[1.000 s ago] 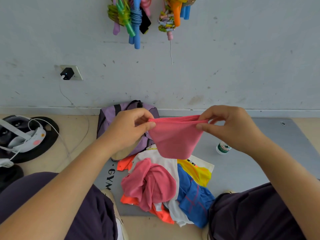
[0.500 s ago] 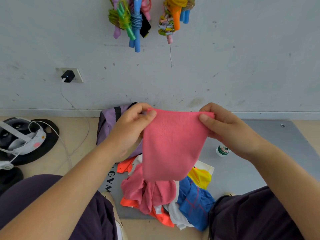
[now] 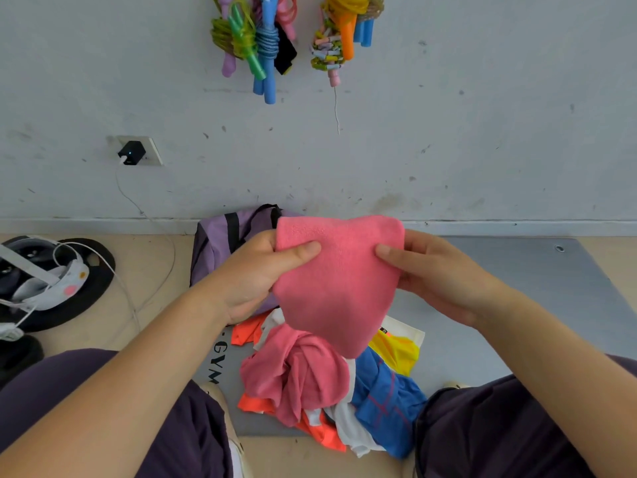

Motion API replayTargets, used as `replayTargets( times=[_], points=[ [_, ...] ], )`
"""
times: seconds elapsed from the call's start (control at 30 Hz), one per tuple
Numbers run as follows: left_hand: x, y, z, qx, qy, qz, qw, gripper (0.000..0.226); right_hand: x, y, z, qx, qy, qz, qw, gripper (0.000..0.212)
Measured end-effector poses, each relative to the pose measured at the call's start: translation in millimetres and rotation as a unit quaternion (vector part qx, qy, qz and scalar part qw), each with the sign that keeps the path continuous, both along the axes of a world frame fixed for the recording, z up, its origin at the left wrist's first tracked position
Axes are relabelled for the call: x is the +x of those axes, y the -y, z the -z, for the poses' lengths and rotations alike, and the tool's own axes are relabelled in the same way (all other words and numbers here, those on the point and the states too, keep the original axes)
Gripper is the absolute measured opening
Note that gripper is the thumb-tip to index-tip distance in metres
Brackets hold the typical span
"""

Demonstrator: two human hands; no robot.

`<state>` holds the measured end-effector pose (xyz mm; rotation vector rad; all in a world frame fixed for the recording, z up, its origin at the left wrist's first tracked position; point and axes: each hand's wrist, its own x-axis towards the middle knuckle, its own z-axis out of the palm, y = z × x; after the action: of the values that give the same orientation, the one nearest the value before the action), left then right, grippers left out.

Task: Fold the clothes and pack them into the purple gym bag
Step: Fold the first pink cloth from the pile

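A pink cloth (image 3: 339,281) hangs folded in the air in front of me. My left hand (image 3: 262,270) pinches its left edge with the thumb on top, and my right hand (image 3: 437,274) grips its right edge. Behind the cloth, against the wall, lies the purple gym bag (image 3: 220,243) with black straps, partly hidden by my left hand. Below the cloth a loose pile of clothes (image 3: 331,388) in pink, orange, white, blue and yellow rests on the grey mat (image 3: 499,305) between my knees.
Coloured jump ropes (image 3: 262,43) hang on the wall above. A charger sits in a wall socket (image 3: 132,153), its white cable trailing across the floor. A headset (image 3: 44,281) lies on black weight plates at the left. My dark-trousered legs frame the pile.
The pink cloth was stretched edge-on between my hands, then turned to face me. My hands have moved closer together and the cloth now hangs narrower and folded.
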<state>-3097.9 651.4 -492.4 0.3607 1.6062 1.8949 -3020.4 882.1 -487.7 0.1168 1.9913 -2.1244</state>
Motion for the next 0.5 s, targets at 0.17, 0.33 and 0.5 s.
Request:
replayTargets(
  times=[0.17, 0.33, 0.5],
  points=[
    [1.4, -2.8, -3.2, -0.015, -0.044, -0.048, 0.998, 0.02, 0.6, 4.8, -6.0, 0.032, -0.056, 0.09, 0.994, 0.027],
    [0.8, -5.6, -4.3, 0.018, -0.067, -0.126, 0.99, 0.041, -1.1, 4.8, -4.9, 0.077, -0.065, 0.184, 0.978, 0.048],
    [1.1, -2.0, -7.6, -0.003, -0.095, -0.117, 0.989, 0.023, -2.0, 3.0, -7.1, 0.015, -0.084, 0.151, 0.985, 0.029]
  ],
)
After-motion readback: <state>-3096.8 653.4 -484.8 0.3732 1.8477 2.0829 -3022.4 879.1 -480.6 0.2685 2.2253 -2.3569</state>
